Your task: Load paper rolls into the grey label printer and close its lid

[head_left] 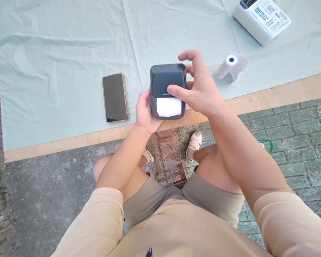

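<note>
Table [69, 142]: low wooden board, covered by a pale green cloth [56, 53] almost to its near edge. Person sits at that edge, on what looks like a low wooden stool [173, 176] between the legs.

White box [262, 19], printed label on top, far right corner of the cloth, well apart from the hands.

Work item: dark grey mini label printer [168, 91], held up just over the table's near edge, not resting on it as far as I can tell. White paper [169, 107] shows at the front opening; top cover looks down.

Left hand [144, 114] is wrapped around the printer's lower left side, carrying it. Right hand [200, 89] is on the right side: thumb pressed across the front face just above the paper, fingers arched over the top rear corner, index lifted clear.

Step, my read: paper seated, cover being pressed or checked. Next move calls for the left hand to hold steady while the right works the front; paper must lie straight in the slot or it will jam.

Smartphone [115, 97]: screen dark, flat on the cloth left of the printer, near.

Spare paper roll [230, 66]: lying on the cloth to the right, tail loose, just beyond the right hand.

Nothing blocks the hands. Only the roll could get knocked by that wrist.
</note>
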Demonstrator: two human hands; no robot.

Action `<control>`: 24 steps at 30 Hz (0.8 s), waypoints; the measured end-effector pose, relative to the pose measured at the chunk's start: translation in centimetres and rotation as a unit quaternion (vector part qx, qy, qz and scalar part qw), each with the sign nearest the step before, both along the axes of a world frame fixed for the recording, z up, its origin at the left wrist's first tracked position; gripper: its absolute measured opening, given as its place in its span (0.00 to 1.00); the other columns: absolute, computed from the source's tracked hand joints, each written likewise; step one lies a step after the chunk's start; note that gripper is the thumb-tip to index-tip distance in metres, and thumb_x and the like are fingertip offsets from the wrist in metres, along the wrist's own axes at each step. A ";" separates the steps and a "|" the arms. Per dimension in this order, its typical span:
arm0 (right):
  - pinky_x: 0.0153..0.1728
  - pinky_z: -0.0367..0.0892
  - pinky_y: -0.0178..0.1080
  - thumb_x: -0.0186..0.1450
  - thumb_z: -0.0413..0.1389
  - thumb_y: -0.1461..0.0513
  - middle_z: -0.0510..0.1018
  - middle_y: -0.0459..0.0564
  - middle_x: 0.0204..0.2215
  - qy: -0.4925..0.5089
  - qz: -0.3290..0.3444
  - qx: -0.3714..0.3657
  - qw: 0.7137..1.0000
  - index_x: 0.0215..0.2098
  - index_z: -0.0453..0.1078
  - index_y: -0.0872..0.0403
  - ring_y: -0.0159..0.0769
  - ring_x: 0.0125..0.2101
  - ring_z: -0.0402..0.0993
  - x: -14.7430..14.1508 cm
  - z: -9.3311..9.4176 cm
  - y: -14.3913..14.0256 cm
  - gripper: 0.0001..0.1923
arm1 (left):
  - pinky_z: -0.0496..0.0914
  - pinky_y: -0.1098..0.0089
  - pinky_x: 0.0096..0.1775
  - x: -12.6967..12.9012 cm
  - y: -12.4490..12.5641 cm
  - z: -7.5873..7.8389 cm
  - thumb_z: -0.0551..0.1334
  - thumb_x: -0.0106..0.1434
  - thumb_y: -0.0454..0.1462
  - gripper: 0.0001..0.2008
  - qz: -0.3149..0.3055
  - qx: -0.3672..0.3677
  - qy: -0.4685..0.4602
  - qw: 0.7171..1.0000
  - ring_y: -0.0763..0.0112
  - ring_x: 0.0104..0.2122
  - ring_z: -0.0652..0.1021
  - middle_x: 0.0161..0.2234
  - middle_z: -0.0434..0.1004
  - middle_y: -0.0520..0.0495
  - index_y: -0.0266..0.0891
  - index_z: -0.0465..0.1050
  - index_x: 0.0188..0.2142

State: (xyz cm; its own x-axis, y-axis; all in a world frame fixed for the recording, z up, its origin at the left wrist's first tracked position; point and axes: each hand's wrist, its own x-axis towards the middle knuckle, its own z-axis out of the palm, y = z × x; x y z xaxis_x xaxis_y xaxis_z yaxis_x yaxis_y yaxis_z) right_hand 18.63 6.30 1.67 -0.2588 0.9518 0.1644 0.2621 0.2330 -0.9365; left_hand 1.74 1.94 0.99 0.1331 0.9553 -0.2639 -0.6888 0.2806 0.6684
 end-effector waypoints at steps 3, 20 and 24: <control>0.44 0.79 0.43 0.66 0.69 0.46 0.79 0.48 0.55 -0.032 -0.006 0.045 0.998 0.61 0.61 0.40 0.41 0.48 0.82 0.5 1.0 -0.1 0.32 | 0.80 0.55 0.64 0.1 0.2 -0.1 0.57 0.76 0.52 0.20 0.013 -0.015 0.031 0.999 0.51 0.65 0.82 0.41 0.91 0.49 0.43 0.83 0.41; 0.47 0.74 0.57 0.69 0.57 0.57 0.89 0.49 0.40 -0.232 -0.050 0.220 0.946 0.38 0.75 0.43 0.53 0.45 0.81 0.3 4.5 -1.5 0.05 | 0.80 0.52 0.60 -0.1 -0.5 -0.4 0.73 0.60 0.56 0.26 -0.031 0.047 0.089 0.994 0.44 0.67 0.79 0.51 0.86 0.43 0.46 0.77 0.50; 0.49 0.71 0.64 0.60 0.61 0.62 0.89 0.51 0.44 -0.332 -0.033 0.175 0.926 0.50 0.75 0.40 0.64 0.52 0.78 0.9 4.3 -1.2 0.20 | 0.81 0.56 0.56 0.1 -0.8 -0.6 0.77 0.56 0.55 0.28 -0.046 0.074 0.110 0.990 0.47 0.65 0.81 0.49 0.84 0.46 0.47 0.77 0.50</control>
